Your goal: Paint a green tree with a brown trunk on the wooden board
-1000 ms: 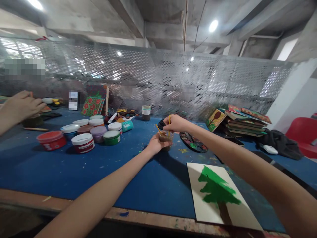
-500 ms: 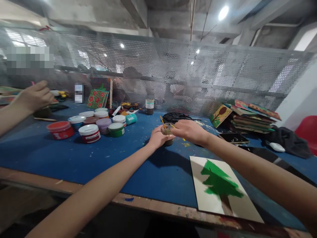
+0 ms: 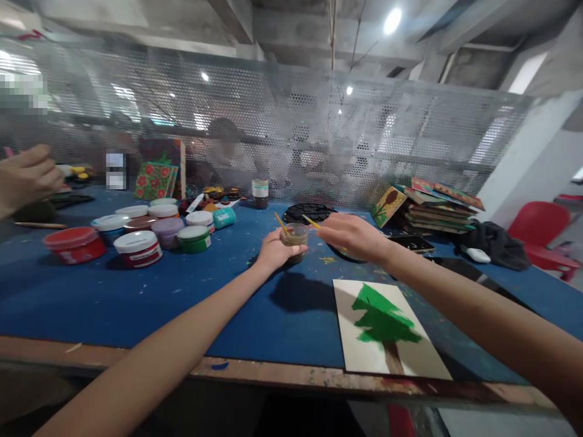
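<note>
My left hand gripped the small cup on the blue surface. Right hand pinched a yellow brush at its rim.

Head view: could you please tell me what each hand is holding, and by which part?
The left hand holds the cup by its side wall. The right hand grips a yellow brush by its shaft, one end pointing toward the cup.

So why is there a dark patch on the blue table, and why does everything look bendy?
Head view: the ceiling lamp glares white overhead, so the left hand and the right hand with its brush at the cup cast that dark shadow on the blue table; same view, the wide lens bows the table edge; the people behind the mesh screen look blurry.
</note>
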Motion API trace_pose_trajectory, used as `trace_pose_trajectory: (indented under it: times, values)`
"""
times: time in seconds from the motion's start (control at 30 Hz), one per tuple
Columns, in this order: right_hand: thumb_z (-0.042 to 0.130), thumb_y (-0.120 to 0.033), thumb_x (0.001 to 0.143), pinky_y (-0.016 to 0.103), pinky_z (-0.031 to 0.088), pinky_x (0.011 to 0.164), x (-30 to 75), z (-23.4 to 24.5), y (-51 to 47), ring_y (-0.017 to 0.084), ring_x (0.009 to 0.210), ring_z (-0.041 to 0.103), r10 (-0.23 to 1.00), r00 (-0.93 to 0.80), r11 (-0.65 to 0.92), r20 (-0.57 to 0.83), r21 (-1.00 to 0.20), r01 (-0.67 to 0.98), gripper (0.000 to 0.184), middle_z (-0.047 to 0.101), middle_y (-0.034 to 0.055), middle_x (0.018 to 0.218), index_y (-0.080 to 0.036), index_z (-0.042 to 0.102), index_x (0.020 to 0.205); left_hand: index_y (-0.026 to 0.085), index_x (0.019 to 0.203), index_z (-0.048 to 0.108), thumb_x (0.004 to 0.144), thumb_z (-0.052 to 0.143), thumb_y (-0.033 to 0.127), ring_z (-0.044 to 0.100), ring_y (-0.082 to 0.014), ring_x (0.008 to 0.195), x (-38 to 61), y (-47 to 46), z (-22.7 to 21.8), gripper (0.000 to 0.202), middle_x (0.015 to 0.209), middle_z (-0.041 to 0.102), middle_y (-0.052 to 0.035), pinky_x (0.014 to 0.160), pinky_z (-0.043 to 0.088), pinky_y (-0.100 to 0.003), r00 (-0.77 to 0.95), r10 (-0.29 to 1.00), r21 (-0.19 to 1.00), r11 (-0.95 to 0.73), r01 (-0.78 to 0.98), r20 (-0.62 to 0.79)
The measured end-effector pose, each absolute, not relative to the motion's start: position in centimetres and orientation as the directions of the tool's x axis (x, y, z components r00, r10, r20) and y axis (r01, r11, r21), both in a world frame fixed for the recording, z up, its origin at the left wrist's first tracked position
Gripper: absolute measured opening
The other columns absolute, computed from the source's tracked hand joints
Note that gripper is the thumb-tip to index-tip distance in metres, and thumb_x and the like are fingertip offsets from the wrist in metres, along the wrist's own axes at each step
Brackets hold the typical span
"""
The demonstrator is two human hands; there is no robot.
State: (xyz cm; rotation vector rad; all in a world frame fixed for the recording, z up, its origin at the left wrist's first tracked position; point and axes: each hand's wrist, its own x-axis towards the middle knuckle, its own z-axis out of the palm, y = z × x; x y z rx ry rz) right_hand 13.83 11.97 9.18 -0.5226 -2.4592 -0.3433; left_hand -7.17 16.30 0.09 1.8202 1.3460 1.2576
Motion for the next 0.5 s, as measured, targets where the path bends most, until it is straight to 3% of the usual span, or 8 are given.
trace_pose_trajectory:
  times: [0.1, 0.23, 0.37, 0.5]
  values:
    - [0.048, -0.033, 0.091, 0.027, 0.038, 0.066, 16.4, 9.9, 11.6, 0.014, 0.065, 0.048, 0.388, -0.57, 0.827, 0.724, 0.0, 0.562, 0.025, 0.054, 0.0008, 0.067, -0.02, 0.055, 0.07, 0.014, 0.11, 0.059, 0.09, 0.06, 0.033, 0.062, -0.0199, 0.095, -7.1, 16.2, 0.2, 0.027, 0.108, 0.062, -0.0072, 0.084, 0.053, -0.041, 0.035, 0.927, 0.82, -0.347, 0.456, 0.373]
    - [0.041, -0.038, 0.094, 0.027, 0.044, 0.066, 21.2, 9.8, 12.7, 0.014, 0.068, 0.057, 0.514, -0.181, 0.676, 0.839, -0.266, 0.687, 0.028, 0.062, 0.0046, 0.077, -0.018, 0.059, 0.088, 0.014, 0.112, 0.058, 0.089, 0.061, 0.033, 0.06, -0.0218, 0.101, -7.4, 16.5, 0.6, 0.029, 0.112, 0.061, -0.0079, 0.089, 0.05, -0.044, -0.044, 0.918, 0.801, -0.319, 0.506, 0.393]
    - [0.045, -0.046, 0.089, 0.024, 0.039, 0.044, 24.9, 7.3, 14.1, 0.013, 0.043, 0.052, 0.649, 0.036, 0.535, 0.76, -0.49, 0.689, 0.038, 0.058, 0.0025, 0.054, -0.017, 0.056, 0.067, 0.014, 0.11, 0.059, 0.089, 0.061, 0.034, 0.062, -0.0208, 0.097, -7.9, 17.2, 0.8, 0.029, 0.108, 0.063, -0.0073, 0.088, 0.051, -0.044, -0.083, 0.922, 0.799, -0.281, 0.531, 0.379]
    - [0.051, -0.05, 0.085, 0.023, 0.035, 0.038, 26.3, 4.4, 14.2, 0.012, 0.034, 0.047, 0.732, 0.117, 0.433, 0.671, -0.592, 0.68, 0.043, 0.054, 0.0006, 0.042, -0.018, 0.054, 0.057, 0.014, 0.11, 0.059, 0.088, 0.062, 0.032, 0.061, -0.0212, 0.099, -7.8, 17.4, 0.8, 0.028, 0.109, 0.063, -0.0071, 0.089, 0.05, -0.045, -0.078, 0.924, 0.806, -0.282, 0.52, 0.374]
